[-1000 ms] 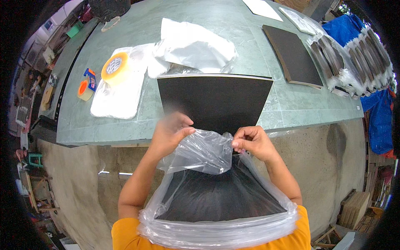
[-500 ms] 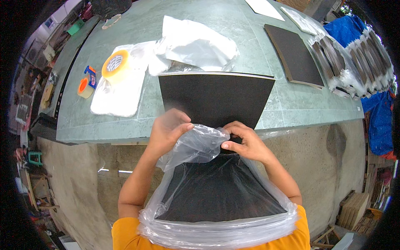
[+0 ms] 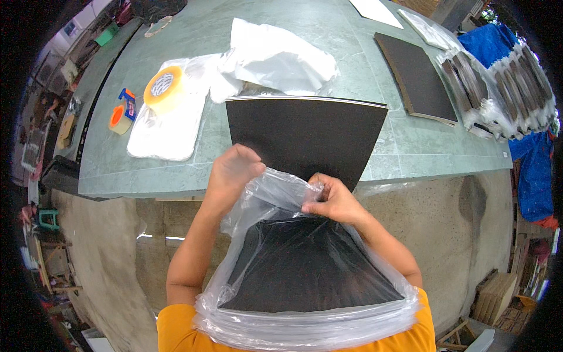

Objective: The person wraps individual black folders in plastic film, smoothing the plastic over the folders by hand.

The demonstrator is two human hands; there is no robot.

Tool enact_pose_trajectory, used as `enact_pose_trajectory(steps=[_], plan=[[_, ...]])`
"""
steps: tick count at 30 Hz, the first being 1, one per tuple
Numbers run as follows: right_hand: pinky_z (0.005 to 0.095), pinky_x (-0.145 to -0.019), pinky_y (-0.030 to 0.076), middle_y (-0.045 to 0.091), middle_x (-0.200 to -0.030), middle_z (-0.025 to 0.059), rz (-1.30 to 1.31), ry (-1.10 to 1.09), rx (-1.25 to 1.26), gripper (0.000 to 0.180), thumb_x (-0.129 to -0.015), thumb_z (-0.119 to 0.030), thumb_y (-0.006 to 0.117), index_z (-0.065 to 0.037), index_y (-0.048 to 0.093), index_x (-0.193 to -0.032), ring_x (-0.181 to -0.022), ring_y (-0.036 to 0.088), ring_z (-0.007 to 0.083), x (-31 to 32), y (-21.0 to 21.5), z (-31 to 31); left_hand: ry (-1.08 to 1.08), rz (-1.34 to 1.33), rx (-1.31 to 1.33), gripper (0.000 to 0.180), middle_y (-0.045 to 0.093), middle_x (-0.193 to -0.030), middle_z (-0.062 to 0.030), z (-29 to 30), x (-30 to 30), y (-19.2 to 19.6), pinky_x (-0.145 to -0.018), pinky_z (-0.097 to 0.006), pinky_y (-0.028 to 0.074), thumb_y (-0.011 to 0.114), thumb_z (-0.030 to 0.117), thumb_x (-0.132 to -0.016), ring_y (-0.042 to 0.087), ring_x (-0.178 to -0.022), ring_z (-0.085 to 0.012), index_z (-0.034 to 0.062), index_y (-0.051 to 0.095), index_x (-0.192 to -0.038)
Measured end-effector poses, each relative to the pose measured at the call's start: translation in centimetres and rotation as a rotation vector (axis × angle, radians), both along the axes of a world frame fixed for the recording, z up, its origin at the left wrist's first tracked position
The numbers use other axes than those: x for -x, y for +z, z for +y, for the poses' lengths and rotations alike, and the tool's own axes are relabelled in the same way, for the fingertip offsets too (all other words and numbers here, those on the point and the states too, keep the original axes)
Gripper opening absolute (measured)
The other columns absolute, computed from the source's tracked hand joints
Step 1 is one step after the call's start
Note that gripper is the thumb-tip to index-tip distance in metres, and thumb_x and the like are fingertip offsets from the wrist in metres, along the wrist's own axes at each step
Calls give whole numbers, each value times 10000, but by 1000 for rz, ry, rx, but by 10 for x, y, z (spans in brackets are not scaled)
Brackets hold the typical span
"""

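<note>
**Black panels half inside a clear plastic bag**

Black panels jut from the table edge toward the person. Both hands pinch the clear plastic bag at its mouth: left hand and right hand, each closed on film.

The board lay on the table, its near end in the bag. Tape rolls sat to its left, crumpled plastic behind it, and another board to the right.
</note>
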State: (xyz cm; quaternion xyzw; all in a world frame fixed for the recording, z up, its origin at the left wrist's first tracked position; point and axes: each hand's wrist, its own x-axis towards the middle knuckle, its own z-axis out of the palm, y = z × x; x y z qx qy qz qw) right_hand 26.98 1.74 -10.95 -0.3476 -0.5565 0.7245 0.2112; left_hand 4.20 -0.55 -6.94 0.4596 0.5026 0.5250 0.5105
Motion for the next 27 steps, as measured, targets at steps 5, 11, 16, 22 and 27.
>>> enact_pose_trajectory(steps=[5,11,16,22,27], plan=[[248,-661,432,587,-736,28,23,137,14,179,-682,-107,699,-4,595,-786,-714,542,97,-10,22,-3,0,39,-2,176,514,-698,22,-1,2,1,-583,-177,385,667,79,-707,468,-645,-40,43,529,-811],[219,-529,411,576,-648,19,355,-100,151,143,-735,-135,643,-7,583,-718,-574,518,76,-11,38,2,54,852,-354,131,535,-691,-7,-5,-2,28,-569,-202,386,643,128,-730,471,-622,-47,36,554,-705],[224,-523,419,568,-651,23,408,-180,215,151,-742,-154,641,-17,578,-736,-588,526,78,6,40,4,-413,200,35,227,511,-604,10,-15,-47,49,-487,-202,349,589,201,-785,450,-545,-43,34,538,-640],[262,-541,454,577,-670,55,450,-187,279,126,-749,-126,624,-8,580,-751,-588,552,132,-35,46,2,61,378,100,214,481,-559,42,-6,24,27,-469,-189,339,556,201,-806,434,-517,-36,43,540,-662],[247,-501,422,566,-632,43,465,-190,227,196,-712,-186,672,-21,567,-717,-543,527,120,-4,41,-3,-361,145,-7,160,498,-592,40,-17,-42,58,-502,-184,352,574,172,-786,442,-560,-32,35,558,-706]])
